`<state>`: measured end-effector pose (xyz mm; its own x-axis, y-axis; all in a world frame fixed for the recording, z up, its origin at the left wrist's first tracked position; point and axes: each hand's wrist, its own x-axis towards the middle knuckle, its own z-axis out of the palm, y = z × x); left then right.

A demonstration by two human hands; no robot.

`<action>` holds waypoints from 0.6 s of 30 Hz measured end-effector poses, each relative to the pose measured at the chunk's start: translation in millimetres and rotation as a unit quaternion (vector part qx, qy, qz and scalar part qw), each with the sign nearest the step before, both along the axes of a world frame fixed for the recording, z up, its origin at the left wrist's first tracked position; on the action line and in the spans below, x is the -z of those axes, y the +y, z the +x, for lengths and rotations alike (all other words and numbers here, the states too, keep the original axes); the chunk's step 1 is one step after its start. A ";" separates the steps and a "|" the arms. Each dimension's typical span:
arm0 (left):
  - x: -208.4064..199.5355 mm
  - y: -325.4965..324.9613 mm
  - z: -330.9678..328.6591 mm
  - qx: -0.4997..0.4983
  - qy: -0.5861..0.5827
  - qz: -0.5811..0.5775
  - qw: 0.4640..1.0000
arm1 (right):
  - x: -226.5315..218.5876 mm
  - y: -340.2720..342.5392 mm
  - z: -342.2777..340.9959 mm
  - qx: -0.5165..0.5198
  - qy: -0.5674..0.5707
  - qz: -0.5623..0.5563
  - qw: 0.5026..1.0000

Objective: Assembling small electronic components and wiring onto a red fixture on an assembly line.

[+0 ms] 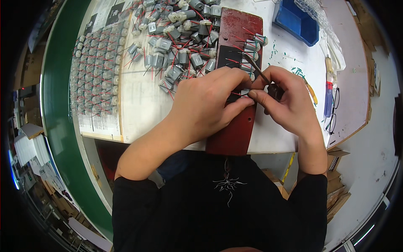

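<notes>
My left hand (205,101) is closed with thumb and fingers around a small motor (245,92), which shows only in part between the fingertips. My right hand (291,98) meets it there, with thumb and forefinger at the same motor. In that hand's curled fingers lies a thin dark metal tool (259,71) whose rounded end is in the palm; its exact kind is unclear. Under both hands runs a dark red board (228,138) with a black strip. Several motors with red and black wires (250,55) stand in a row along the board's right edge.
A heap of grey motors with red wires (180,50) lies left of the board. Farther left, wired motors stand in neat rows (97,69). A blue bin (296,23) is at the back right. Green scraps (298,72), a red-and-blue-handled tool (328,98) and glasses (333,111) lie right.
</notes>
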<state>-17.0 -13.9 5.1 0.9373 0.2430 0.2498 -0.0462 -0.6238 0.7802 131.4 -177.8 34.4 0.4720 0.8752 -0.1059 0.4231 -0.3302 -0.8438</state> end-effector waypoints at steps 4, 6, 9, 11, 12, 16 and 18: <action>2.3 -1.3 0.7 -0.013 0.000 0.004 1.000 | -2.3 -1.5 5.1 0.001 0.002 -0.006 1.000; 3.5 -0.7 0.3 -0.012 -0.003 0.025 1.000 | -7.7 -5.2 11.5 -0.002 -0.006 -0.004 1.000; 0.8 -0.1 1.1 -0.007 0.001 0.022 1.000 | -17.5 -21.9 30.3 -0.103 -0.079 -0.006 0.992; -0.6 0.8 0.6 0.001 0.015 -0.001 1.000 | -17.2 -24.1 32.5 -0.125 -0.109 -0.014 0.986; 0.0 1.1 0.2 0.001 0.015 -0.001 1.000 | -17.0 -25.0 32.9 -0.145 -0.140 -0.022 0.979; 4.0 1.6 2.2 -0.001 -0.005 0.008 1.000 | -7.9 -20.9 21.0 -0.050 -0.028 -0.002 0.998; 8.0 1.4 3.0 -0.014 -0.012 0.008 1.000 | 0.5 -15.8 14.3 0.008 0.045 0.013 0.999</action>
<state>-14.0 -12.5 -2.9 0.9236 0.2652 0.2769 -0.0471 -0.6383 0.7684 145.7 -193.5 33.9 0.4751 0.8707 -0.1270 0.3395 -0.3145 -0.8865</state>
